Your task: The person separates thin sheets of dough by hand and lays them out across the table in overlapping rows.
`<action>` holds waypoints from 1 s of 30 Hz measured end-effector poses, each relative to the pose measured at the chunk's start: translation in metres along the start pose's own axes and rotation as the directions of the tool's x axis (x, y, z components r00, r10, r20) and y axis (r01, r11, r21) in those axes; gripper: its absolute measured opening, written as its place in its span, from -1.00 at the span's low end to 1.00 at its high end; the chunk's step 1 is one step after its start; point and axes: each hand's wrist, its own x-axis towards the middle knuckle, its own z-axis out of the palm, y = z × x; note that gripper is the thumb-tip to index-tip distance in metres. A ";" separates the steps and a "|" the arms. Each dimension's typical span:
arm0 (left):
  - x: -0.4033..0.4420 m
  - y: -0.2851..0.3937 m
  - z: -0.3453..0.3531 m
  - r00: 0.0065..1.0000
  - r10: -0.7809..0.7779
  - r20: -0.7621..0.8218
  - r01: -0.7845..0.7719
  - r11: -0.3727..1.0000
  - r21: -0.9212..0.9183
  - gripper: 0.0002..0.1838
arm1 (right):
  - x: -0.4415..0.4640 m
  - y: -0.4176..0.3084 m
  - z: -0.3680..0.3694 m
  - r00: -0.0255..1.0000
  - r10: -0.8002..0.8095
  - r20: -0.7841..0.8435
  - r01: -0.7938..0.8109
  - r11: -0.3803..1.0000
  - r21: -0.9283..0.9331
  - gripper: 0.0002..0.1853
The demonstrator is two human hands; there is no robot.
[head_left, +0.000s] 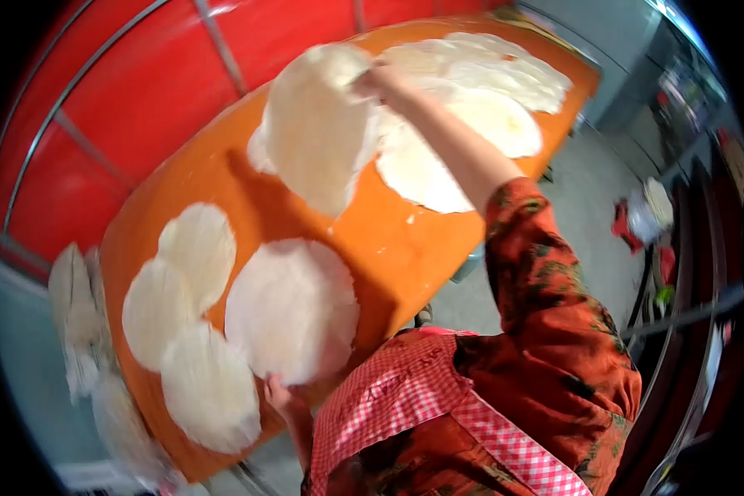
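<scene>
Up at the far side of the table, my right hand (374, 82) is closed on the upper edge of a thin round flatbread (318, 124), which hangs from it tilted. A larger pale flatbread (291, 310) lies flat nearer to me. At its near edge is my left hand (283, 397), fingers curled against the rim. Beside it on the left are three flatbreads with touching or overlapping edges: an upper one (198, 256), a middle one (159, 312) and a lower one (210, 387). Part of another flatbread (259, 153) shows behind the hanging one.
Overlapping flatbreads (492, 120) cover the far right of the orange table (388, 264). A red panelled wall (149, 91) borders its far side. Plastic-wrapped items (78, 322) hang by the left edge. Grey floor (587, 198) and a white bucket (649, 211) lie to the right.
</scene>
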 end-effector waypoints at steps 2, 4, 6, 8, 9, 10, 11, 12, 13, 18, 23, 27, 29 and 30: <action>-0.025 0.010 0.017 0.998 0.061 -0.034 -0.064 0.994 -0.089 -0.86 | 0.042 0.061 -0.035 0.990 0.036 -0.137 -0.018 0.991 0.130 -0.86; -0.034 0.012 0.021 0.990 0.143 0.020 -0.143 0.990 -0.011 -0.83 | 0.035 0.087 -0.064 0.994 0.035 -0.100 -0.083 0.847 -0.525 -0.69; -0.039 0.017 0.019 0.981 0.193 -0.003 -0.192 0.977 0.094 -0.83 | -0.021 0.114 -0.051 0.887 -0.373 -0.271 -0.078 0.457 -0.886 -0.39; -0.051 0.030 0.032 0.979 0.199 -0.035 -0.191 0.969 0.154 -0.85 | -0.066 0.151 -0.018 0.927 -0.366 -0.080 0.180 0.623 -0.761 -0.45; -0.049 0.028 0.028 0.986 0.164 -0.033 -0.158 0.978 0.133 -0.86 | -0.114 0.148 0.019 0.893 -0.435 0.115 0.390 0.620 -0.681 -0.49; -0.044 0.023 0.023 0.991 0.128 -0.021 -0.125 0.986 0.112 -0.87 | -0.165 0.146 0.054 0.929 -0.145 0.341 0.302 0.829 -0.470 -0.54; -0.039 0.021 0.023 0.996 0.095 -0.002 -0.094 0.991 0.095 -0.87 | -0.217 0.135 0.088 0.726 -0.287 0.625 0.635 0.630 -0.448 -0.52; -0.037 0.026 0.029 0.999 0.044 -0.027 -0.044 0.999 -0.001 -0.88 | -0.255 0.121 0.116 0.598 -0.274 0.753 0.692 0.650 -0.313 -0.34; -0.037 0.037 0.038 0.999 -0.010 -0.043 0.006 0.995 -0.097 -0.89 | -0.294 0.108 0.144 0.450 -0.252 0.857 0.707 0.686 -0.170 -0.16; -0.038 0.063 0.062 1.000 0.012 0.020 -0.008 0.977 -0.212 -0.83 | -0.337 0.107 0.197 0.478 -0.195 0.857 0.731 0.629 -0.264 -0.25; -0.064 0.108 0.073 0.958 0.259 0.122 -0.231 0.951 -0.204 -0.79 | -0.270 0.085 0.225 0.687 -0.183 0.703 0.593 0.701 -0.397 -0.89; -0.063 0.107 0.037 0.943 0.322 0.080 -0.305 0.937 -0.170 -0.77 | -0.200 0.021 0.169 0.903 0.028 0.429 0.033 0.991 -0.133 -0.85; -0.050 0.087 0.010 0.967 0.254 0.012 -0.249 0.956 -0.156 -0.76 | -0.176 0.032 0.128 0.985 0.009 0.175 -0.001 0.999 -0.048 -0.86; -0.041 0.076 -0.001 0.974 0.221 0.039 -0.214 0.967 -0.140 -0.76 | -0.184 0.020 0.108 0.995 0.044 0.086 -0.049 0.998 0.050 -0.88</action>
